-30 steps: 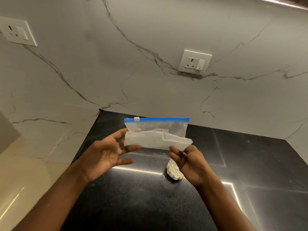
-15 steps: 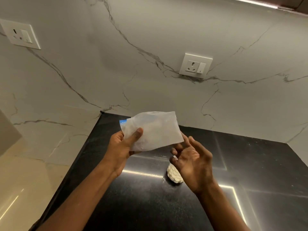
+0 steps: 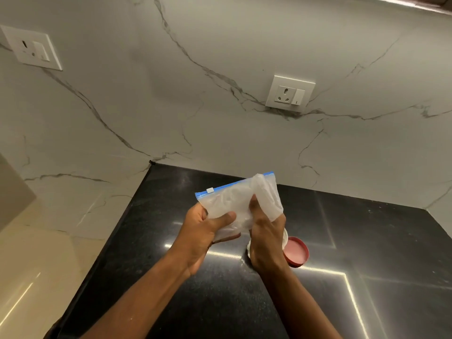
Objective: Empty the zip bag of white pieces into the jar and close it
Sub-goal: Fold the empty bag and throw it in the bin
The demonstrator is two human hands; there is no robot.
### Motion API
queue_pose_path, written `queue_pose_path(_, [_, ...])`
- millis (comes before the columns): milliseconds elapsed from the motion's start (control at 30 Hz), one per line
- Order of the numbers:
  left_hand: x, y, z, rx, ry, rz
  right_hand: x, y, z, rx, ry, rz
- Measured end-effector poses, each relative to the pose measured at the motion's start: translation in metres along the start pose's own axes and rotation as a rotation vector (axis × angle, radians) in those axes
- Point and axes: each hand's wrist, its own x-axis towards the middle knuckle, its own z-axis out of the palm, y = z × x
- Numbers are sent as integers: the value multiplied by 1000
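Note:
A clear zip bag [image 3: 234,199] with a blue zip strip and a white slider is crumpled between both hands above the black counter. It looks flat, with no white pieces visible inside. My left hand [image 3: 203,231] grips its lower left part. My right hand [image 3: 265,236] pinches its right side. The jar [image 3: 285,237] stands right behind my right hand, mostly hidden; only a sliver of its white rim shows. A red lid [image 3: 296,251] lies on the counter, touching the jar's right side.
The black stone counter [image 3: 367,241] runs into a corner of marble walls. A wall socket [image 3: 289,93] is above the counter, another socket [image 3: 33,48] at the far left. A pale floor or lower surface [image 3: 36,265] lies left of the counter edge.
The bag was stretched flat between both hands, then held by the left hand alone; now both hands squeeze it together. The view has tilted down, so the red lid shows.

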Motion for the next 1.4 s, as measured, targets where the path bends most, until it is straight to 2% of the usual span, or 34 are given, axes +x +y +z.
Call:
queue_pose_path(100, [-2, -1, 1, 13, -37, -31, 2, 10, -8, -284, -55, -209])
queue_pose_path(200, [-3, 1, 3, 58, -32, -7, -2, 12, -9, -440, -132, -354])
queue_pose_path(333, [0, -1, 9, 120, 62, 6, -1, 21, -14, -554, -157, -515])
queue_pose_path(433, [3, -7, 9, 199, 138, 53, 2, 31, -15, -817, -165, -732])
queue_pose_path(500, [4, -10, 8, 274, 142, 127, -1, 35, -15, -974, -253, -884])
queue_pose_path(567, [4, -11, 9, 367, 159, 181, -5, 37, -14, -1086, -322, -973])
queue_pose_path(633, [5, -13, 9, 434, 164, 171, -7, 36, -12, -1180, -318, -1022])
queue_pose_path(733, [2, -9, 9, 255, 66, 81, -7, 31, -9, -1281, -297, -1061])
queue_pose_path(833, [-1, -6, 4, -52, -66, 7, -5, 26, -6, -1371, -318, -1026])
queue_pose_path(933, [-1, -6, 0, -50, -184, -4, -5, 25, -3, -1469, -339, -959])
queue_pose_path(1033, [3, -9, -2, 121, -106, 28, -9, 24, -2, -1466, -452, -793])
queue_pose_path(1133, [4, -12, -10, 100, -22, -14, -12, 19, -7, -1356, -678, -513])
queue_pose_path(1233, [8, -8, -19, 86, 43, -29, -25, 8, -14, -1103, -811, -449])
queue_pose_path(1267, [10, -6, -22, 105, 46, -24, -30, 5, -15, -980, -776, -430])
queue_pose_path(1333, [15, 0, -24, 148, 11, -19, -34, 1, -12, -754, -531, -325])
queue_pose_path(1400, [16, 5, -26, 206, -45, -16, -22, -10, -8, -530, -327, -28])
